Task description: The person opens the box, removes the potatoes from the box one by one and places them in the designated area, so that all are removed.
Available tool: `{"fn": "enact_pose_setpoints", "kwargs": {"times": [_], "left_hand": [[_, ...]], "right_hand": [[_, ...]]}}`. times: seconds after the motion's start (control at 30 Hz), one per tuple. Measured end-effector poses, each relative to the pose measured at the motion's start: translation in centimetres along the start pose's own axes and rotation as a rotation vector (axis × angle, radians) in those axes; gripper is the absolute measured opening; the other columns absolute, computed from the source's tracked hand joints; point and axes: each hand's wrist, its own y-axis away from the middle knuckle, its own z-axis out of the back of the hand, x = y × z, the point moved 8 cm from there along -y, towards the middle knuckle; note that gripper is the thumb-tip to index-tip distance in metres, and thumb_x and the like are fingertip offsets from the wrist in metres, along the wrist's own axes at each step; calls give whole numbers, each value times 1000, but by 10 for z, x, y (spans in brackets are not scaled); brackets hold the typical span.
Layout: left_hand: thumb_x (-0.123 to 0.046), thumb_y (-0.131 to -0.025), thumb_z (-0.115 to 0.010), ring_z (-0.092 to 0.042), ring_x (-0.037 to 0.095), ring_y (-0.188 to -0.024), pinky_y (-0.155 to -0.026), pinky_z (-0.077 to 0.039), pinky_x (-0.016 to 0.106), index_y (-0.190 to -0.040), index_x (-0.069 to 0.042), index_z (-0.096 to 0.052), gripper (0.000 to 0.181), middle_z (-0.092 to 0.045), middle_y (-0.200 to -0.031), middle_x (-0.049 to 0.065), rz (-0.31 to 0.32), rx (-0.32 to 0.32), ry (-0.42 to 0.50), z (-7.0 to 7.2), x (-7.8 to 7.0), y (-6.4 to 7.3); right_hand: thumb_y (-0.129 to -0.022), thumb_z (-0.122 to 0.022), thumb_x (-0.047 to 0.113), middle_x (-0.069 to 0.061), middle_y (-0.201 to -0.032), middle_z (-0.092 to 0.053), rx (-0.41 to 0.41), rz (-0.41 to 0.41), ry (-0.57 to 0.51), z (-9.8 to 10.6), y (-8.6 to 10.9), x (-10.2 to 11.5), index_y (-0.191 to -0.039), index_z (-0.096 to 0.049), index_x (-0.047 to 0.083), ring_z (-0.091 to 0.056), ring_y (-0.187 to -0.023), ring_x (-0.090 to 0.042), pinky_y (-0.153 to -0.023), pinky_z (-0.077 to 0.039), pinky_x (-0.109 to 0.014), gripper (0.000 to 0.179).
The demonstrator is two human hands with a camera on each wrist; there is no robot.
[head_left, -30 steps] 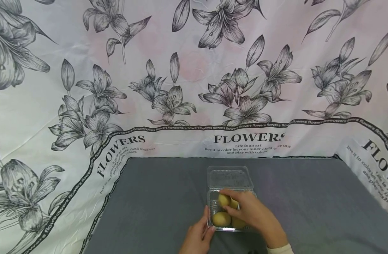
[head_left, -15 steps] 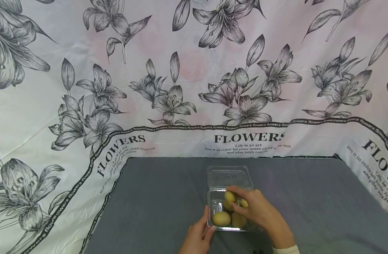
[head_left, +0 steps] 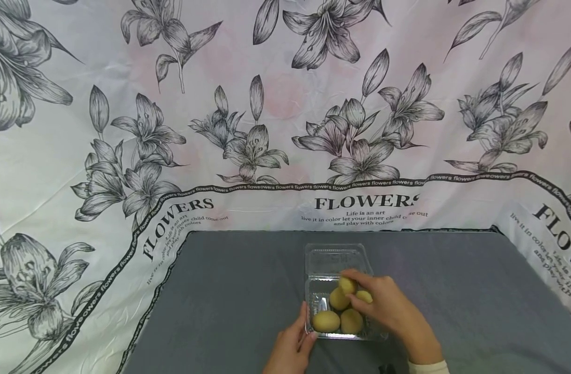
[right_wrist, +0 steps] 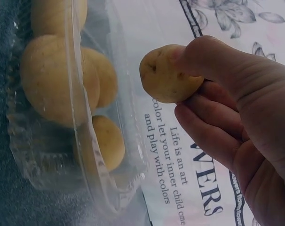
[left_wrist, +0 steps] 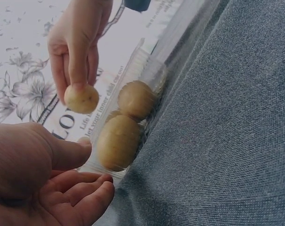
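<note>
Right hand: the right hand [head_left: 390, 306] pinches a small potato [head_left: 347, 284] between thumb and fingers [right_wrist: 213, 136], holding it in the air just above the far part of the clear plastic box [head_left: 313, 304].
Left hand: the left hand [head_left: 292, 348] rests at the box's near left corner, thumb along the rim and fingers loose and uncurled, gripping nothing; a likely reason is to keep the light box from sliding.
Box: it sits on the grey worktop [head_left: 229, 301], its hinged lid [head_left: 337, 259] laid open away from the person, which leaves the tray free to reach from above.
Contents: about 4 more potatoes [head_left: 326, 321] lie close together in the tray, touching one another.
Writing: the flowered cloth [head_left: 126, 130] behind reads "FLOWERS", then "Life is an art", "live it in color let your inner child come out and play with colors".
Labels: no label can be read on the box.
</note>
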Motion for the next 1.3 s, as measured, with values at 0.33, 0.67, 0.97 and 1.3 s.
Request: {"fn": "enact_pose_setpoints", "kwargs": {"times": [0.33,0.67,0.97,1.3], "left_hand": [[-16,-105,-68,-60,35,-132,-108,-53,42,-160,10,-34,70,-59,-146,28,-50,-7,-36,2,-1,0],[-17,-105,-68,-60,28,-131,-107,-54,41,-160,8,-34,70,-59,-147,26,-30,2,-28,1,0,-1],[-15,-105,-68,-58,36,-133,-108,-53,42,-160,10,-34,69,-57,-148,28,-29,5,-15,1,-1,0],[-17,-106,-67,-56,35,-135,-109,-51,46,-161,9,-33,70,-55,-150,28,-10,10,-8,2,-1,0]], "right_hand": [[-86,-87,7,-9,-118,-79,-84,-16,88,17,8,-6,-133,-72,10,-70,-87,-8,-74,-63,-35,49],[-79,-89,0,-18,-118,-78,-186,21,142,34,15,-10,-129,-73,5,-76,-104,-37,-82,-65,-48,53],[-82,-89,1,-14,-112,-80,-190,-23,146,38,21,-23,-129,-73,8,-77,-102,-34,-81,-65,-47,50],[-81,-90,2,-17,-114,-79,-221,-64,187,48,28,-36,-129,-73,11,-77,-100,-37,-79,-64,-51,52]]}}
